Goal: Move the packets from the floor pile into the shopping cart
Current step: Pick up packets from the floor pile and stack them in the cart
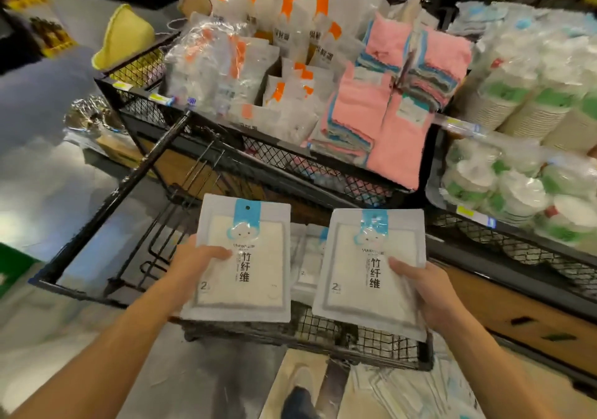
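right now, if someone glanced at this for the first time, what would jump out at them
First, the two matching white packets with blue cloud labels, held side by side over the black wire shopping cart: the left hand grips the left packet and the right hand grips the right packet. Behind them, the pink towels on the shelf stand out, with orange-tagged packs stacked above to their left.

Both arms extended forward; left hand [190,260] and right hand [423,286] each gripping, thumbs on top.
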